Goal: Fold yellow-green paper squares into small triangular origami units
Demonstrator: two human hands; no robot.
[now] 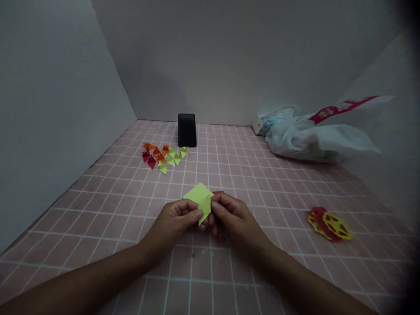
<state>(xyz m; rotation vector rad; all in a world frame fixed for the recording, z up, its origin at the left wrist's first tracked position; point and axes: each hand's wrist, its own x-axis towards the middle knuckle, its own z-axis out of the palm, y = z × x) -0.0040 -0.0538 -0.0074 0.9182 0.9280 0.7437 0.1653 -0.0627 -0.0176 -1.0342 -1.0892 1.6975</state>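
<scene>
A partly folded sheet of yellow origami paper (199, 192) is held up between both hands, above the middle of the table. My left hand (181, 214) pinches its lower left part, thumb on top. At the paper's right edge, my right hand (228, 210) is closed, with thumb and forefinger on the fold. A bit of red paper (218, 192) shows behind the right fingers; most of it is hidden. Farther off to the left lie several small folded paper figures in yellow (170, 160), orange (159, 154) and red (151, 162).
A black phone (187, 130) leans at the back, near the wall. White plastic bags (295, 139) with red print and a small box (259, 125) are at the back right. Red and yellow paper cut-outs (329, 225) lie at the right. Pale walls enclose the pink tiled-pattern tabletop (236, 271).
</scene>
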